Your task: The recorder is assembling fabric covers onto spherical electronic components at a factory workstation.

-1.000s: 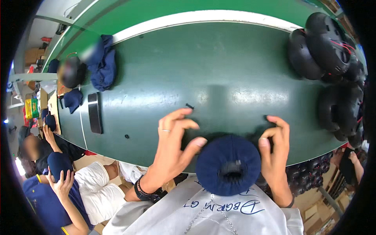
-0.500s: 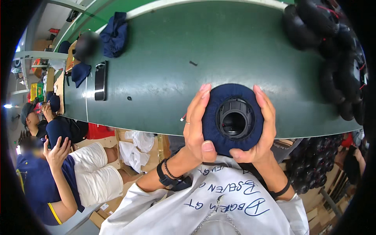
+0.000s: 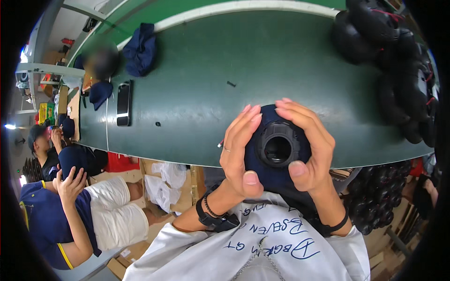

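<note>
Between my two hands is a round, ring-shaped part covered in navy fabric (image 3: pixel 273 179), with a black plastic collar (image 3: pixel 294 143) around a dark central opening that faces me. My left hand (image 3: pixel 240 154) grips its left side, with the thumb low on the near side and the fingers up along the edge. My right hand (image 3: pixel 311 140) wraps the right side, its fingers bent over the far top edge and its thumb beside the collar. A short wire end with a small white plug (image 3: pixel 220 144) sticks out by my left fingers.
The green table (image 3: pixel 197 61) carries a phone (image 3: pixel 123 103), navy cloth (image 3: pixel 139 49) and small dark bits (image 3: pixel 231 84). Black ring-shaped parts (image 3: pixel 403 84) are heaped at right, more (image 3: pixel 375 201) below the table edge. Two people (image 3: pixel 70 196) work at left, near plastic bags (image 3: pixel 161 182).
My right hand has slid up and inward, its fingers now curling over the far edge of the covered part. The part has tilted slightly, and the collar stands out more from the fabric.
</note>
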The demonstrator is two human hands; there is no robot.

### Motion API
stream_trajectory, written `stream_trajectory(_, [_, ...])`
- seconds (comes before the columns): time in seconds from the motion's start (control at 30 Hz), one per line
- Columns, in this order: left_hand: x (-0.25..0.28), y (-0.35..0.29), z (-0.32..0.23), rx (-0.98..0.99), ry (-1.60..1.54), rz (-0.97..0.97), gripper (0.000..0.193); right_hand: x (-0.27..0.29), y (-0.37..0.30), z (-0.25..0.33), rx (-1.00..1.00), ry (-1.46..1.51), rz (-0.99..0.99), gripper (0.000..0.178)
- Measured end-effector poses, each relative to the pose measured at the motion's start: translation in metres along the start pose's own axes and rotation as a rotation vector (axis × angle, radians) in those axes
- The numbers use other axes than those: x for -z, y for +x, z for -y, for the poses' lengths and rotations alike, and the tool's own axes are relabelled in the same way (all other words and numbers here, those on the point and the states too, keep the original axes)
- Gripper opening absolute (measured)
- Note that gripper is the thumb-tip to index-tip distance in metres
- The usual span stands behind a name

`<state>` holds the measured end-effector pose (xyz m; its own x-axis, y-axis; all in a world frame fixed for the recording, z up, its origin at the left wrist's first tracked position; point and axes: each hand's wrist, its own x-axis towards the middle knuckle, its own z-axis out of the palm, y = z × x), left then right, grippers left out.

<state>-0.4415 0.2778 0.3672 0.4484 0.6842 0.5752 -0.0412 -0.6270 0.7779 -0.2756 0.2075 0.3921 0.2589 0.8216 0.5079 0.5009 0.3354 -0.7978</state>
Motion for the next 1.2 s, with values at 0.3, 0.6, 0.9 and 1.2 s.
stream_trajectory(0.3, [-0.002, -0.009, 0.004, -0.016, 0.028, -0.004, 0.079, -0.004, -0.013, -0.008, 0.126, -0.057, -0.118, 0.074])
stream_trajectory(0.6, [-0.001, -0.004, 0.006, -0.065, 0.013, -0.035, 0.062, 0.015, 0.008, 0.008, -0.058, 0.085, 0.000, 0.072])
stream_trajectory(0.9, [0.002, -0.006, 0.007, -0.033, 0.001, 0.028, 0.063, 0.002, 0.004, -0.005, -0.070, 0.159, 0.012, 0.083])
stream_trajectory(1.2, [0.019, 0.006, 0.000, -0.026, -0.025, 0.177, 0.081, 0.013, 0.009, 0.006, -0.122, 0.163, 0.046, 0.094])
